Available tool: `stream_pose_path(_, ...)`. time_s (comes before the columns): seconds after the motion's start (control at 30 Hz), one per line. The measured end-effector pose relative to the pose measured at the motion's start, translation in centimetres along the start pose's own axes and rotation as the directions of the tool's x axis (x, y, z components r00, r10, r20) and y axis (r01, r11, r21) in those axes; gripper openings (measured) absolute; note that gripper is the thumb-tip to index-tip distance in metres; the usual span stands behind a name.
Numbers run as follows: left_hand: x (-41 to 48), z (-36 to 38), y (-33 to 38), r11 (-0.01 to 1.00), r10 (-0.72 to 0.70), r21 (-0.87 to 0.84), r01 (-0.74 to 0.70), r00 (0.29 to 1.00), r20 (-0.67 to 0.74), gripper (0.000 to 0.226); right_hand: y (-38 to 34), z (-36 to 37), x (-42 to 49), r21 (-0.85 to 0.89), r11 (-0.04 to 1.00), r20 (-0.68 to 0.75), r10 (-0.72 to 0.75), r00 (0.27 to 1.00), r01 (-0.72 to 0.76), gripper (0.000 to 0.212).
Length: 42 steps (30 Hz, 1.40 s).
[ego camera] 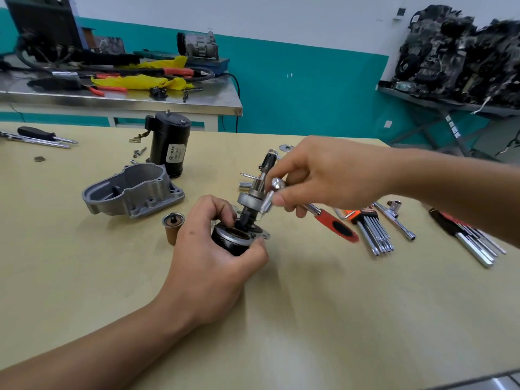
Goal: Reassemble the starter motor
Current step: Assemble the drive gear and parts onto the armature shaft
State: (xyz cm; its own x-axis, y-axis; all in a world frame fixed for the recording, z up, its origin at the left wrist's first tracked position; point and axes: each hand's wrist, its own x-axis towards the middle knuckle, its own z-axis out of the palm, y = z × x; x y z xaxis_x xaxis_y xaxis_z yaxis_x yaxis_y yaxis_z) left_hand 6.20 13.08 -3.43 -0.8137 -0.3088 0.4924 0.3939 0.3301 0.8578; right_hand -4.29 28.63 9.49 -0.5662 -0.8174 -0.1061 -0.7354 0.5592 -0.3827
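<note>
My left hand [213, 260] grips a black round starter part [233, 239] with a metal flange, standing on the table. A pinion shaft assembly [253, 192] rises from its top. My right hand [318, 175] holds a chrome ratchet [271, 197] with a red and black handle, its head and socket pointing down at the flange beside the shaft. The grey aluminium nose housing [132, 191] lies to the left. Behind it stands the black motor body [168, 143]. A small brown cylindrical part [173, 228] stands just left of my left hand.
A hex key set [371, 229], a T-handle socket wrench [394, 218] and more wrenches [472, 240] lie to the right. Screwdrivers [42, 137] and loose screws [139, 152] lie at the back left. A metal bench [121, 99] with tools stands behind.
</note>
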Motion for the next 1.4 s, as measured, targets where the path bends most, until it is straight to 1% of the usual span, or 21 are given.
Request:
stream_pose_path(0.03,0.0,0.0,0.0,1.0,0.005,0.008,-0.005,1.0,0.003,0.043,0.2,0.2,-0.3,-0.033,0.997,0.025,-0.066,0.997,0.067,0.012)
stream_pose_path(0.1,0.0,-0.1,-0.1,0.999,0.013,0.038,-0.013,1.0,-0.001,0.044,0.8,0.8,-0.6,-0.082,0.984,0.041,-0.156,0.987,0.159,0.016)
stream_pose_path(0.2,0.0,-0.1,-0.1,0.999,0.008,0.034,-0.008,1.0,-0.009,0.043,1.2,1.2,-0.4,-0.09,0.974,0.0,-0.208,0.978,0.208,0.019)
stream_pose_path(0.37,0.1,-0.1,-0.3,0.999,0.013,0.034,-0.013,1.0,-0.001,0.043,1.4,1.8,0.1,-0.088,0.965,-0.025,-0.249,0.968,0.246,0.018)
stream_pose_path(0.47,0.1,-0.1,-0.4,0.998,0.025,0.051,-0.025,1.0,-0.002,0.042,1.6,1.9,0.3,-0.094,0.961,-0.027,-0.262,0.965,0.259,0.014)
stream_pose_path(0.57,0.1,-0.1,-0.5,0.999,0.023,0.049,-0.023,1.0,0.0,0.041,1.7,2.1,0.2,-0.07,0.958,-0.007,-0.28,0.96,0.279,0.006)
stream_pose_path(0.8,0.1,-0.2,-0.4,0.999,0.013,0.033,-0.013,1.0,0.005,0.041,1.6,1.8,0.1,-0.047,0.964,-0.033,-0.264,0.964,0.262,0.015)
stream_pose_path(1.03,0.1,-0.2,-0.4,0.999,0.004,0.049,-0.005,1.0,0.005,0.042,1.5,1.7,0.2,-0.023,0.963,-0.017,-0.27,0.963,0.269,0.015)
stream_pose_path(1.2,0.1,-0.2,-0.3,1.0,-0.004,0.03,0.004,1.0,0.004,0.043,1.9,1.9,0.3,-0.041,0.952,-0.03,-0.304,0.952,0.303,0.017)
stream_pose_path(1.4,0.1,-0.2,-0.3,1.0,-0.017,0.002,0.017,1.0,0.006,0.042,2.3,2.1,0.5,0.007,0.955,-0.037,-0.297,0.954,0.298,0.015)
